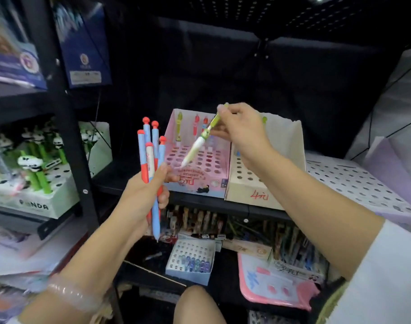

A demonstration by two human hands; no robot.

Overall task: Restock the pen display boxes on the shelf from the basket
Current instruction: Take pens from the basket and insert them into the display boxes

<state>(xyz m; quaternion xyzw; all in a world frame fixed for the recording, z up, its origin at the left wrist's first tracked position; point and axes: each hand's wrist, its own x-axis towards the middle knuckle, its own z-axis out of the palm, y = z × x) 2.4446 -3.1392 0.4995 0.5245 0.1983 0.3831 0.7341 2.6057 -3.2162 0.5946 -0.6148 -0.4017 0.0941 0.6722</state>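
Observation:
My left hand (145, 195) grips a bunch of several blue and red pens (153, 160) with round red caps, held upright in front of the shelf. My right hand (242, 132) pinches a green and white pen (201, 141), tilted with its tip pointing down over the pink display box (219, 164). That box has rows of holes, and a few pens stand in its back row. Next to it on the right stands a cream display box (249, 190) with holes, partly hidden by my right forearm. No basket shows.
A white panda pen display (36, 183) with green pens fills the left shelf. Below are a small white box with blue pens (190, 260), rows of pens and a pink tray (277, 286). A white perforated panel (354, 181) lies right. Blue folders hang upper left.

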